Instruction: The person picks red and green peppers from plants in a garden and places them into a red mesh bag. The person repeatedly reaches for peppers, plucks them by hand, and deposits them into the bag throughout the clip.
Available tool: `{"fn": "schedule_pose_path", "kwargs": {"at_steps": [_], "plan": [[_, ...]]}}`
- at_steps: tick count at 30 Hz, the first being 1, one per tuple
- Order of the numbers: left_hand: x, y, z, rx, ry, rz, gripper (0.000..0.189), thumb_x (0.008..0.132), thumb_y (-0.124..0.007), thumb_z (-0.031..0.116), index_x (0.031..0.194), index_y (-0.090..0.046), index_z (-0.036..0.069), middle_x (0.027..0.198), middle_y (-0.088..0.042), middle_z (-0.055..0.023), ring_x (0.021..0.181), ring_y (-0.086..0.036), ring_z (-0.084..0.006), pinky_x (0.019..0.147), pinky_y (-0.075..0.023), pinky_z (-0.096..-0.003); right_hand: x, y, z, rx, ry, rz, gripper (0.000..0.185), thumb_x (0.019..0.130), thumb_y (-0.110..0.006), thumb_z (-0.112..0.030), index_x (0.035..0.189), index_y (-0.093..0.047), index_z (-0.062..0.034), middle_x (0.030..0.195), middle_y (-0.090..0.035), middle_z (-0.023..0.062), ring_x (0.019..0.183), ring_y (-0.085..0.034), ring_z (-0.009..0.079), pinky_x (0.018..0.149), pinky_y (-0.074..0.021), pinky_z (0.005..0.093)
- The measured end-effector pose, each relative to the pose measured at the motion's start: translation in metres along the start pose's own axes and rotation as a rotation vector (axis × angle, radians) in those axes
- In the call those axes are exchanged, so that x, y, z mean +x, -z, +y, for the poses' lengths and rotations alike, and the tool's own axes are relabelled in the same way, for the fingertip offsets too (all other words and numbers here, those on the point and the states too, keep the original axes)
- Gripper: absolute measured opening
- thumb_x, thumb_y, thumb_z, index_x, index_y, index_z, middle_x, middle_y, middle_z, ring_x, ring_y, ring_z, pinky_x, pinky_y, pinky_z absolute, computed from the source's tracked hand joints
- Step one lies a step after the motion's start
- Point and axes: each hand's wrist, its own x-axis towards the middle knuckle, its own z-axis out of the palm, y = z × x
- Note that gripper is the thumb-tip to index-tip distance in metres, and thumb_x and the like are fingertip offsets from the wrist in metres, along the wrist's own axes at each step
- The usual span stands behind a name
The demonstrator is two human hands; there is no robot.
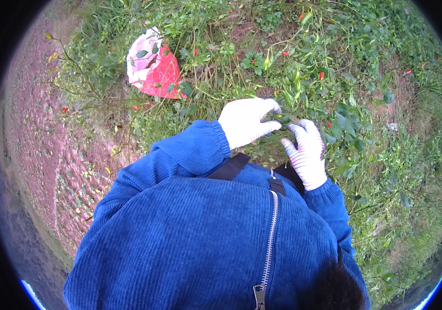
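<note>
Both my hands wear white gloves and are among the chilli pepper plants [296, 83] in front of my body. My left hand [246, 122] has its thumb and fingers curved around a small green chilli [278, 116] and some leaves; whether it grips them is unclear. Close by on the right, my right hand [307, 153] has its thumb apart from its bent fingers. Its fingertips are close to the same leaves, and nothing shows between thumb and fingers. Red chillies [322, 75] and green ones hang on the stems beyond my hands.
A red and white plastic bag [161, 73] stands with its mouth open among the plants at the upper left. Bare reddish soil [46, 155] stretches along the left. Thin branches [79, 69] reach up near the bag. Dense weeds [403, 162] cover the right side.
</note>
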Motion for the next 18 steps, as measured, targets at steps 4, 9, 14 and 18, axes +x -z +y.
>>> {"fn": "schedule_pose_path", "kwargs": {"at_steps": [4,9,14,18], "plan": [[0.001,-0.008,-0.011,-0.063,0.09,0.104,0.023,0.09,-0.061,0.027,0.104,-0.059,0.008,0.087,-0.064,-0.0129,0.079,-0.064,-0.0297,0.071,-0.049,-0.0383,0.0,0.0,-0.002,-0.016,0.01,0.014,0.04,0.073,-0.077,-0.014,0.109,-0.063,-0.0022,0.11,-0.058,0.0165,0.104,-0.056,0.0359,0.089,-0.047,0.0426],[0.005,-0.013,-0.038,-0.77,0.345,0.04,0.018,0.094,-0.058,0.019,0.105,-0.057,0.004,0.085,-0.061,-0.0076,0.063,-0.052,-0.0128,0.057,-0.0431,-0.0261,0.001,0.002,-0.001,0.025,-0.038,-0.022,0.039,0.072,-0.077,-0.012,0.107,-0.064,-0.0022,0.108,-0.058,0.0158,0.102,-0.057,0.0349,0.087,-0.0477,0.0413],[-0.009,0.007,-0.062,-2.074,0.272,-0.34,0.018,0.099,-0.051,0.019,0.108,-0.057,0.005,0.091,-0.056,-0.0064,0.058,-0.038,-0.006,0.05,-0.0369,-0.0194,0.002,0.002,0.001,0.055,-0.08,0.011,0.038,0.072,-0.078,-0.013,0.105,-0.064,-0.0025,0.106,-0.059,0.0156,0.102,-0.057,0.0352,0.087,-0.0478,0.042],[-0.015,0.018,-0.062,-1.653,0.364,-0.154,0.021,0.098,-0.051,0.024,0.105,-0.059,0.006,0.09,-0.059,-0.0066,0.061,-0.046,-0.0063,0.047,-0.0367,-0.0189,0.002,0.002,0.002,0.072,-0.061,0.057,0.037,0.072,-0.078,-0.012,0.105,-0.064,-0.0026,0.105,-0.059,0.0156,0.1,-0.057,0.0348,0.086,-0.0482,0.0419]]}}
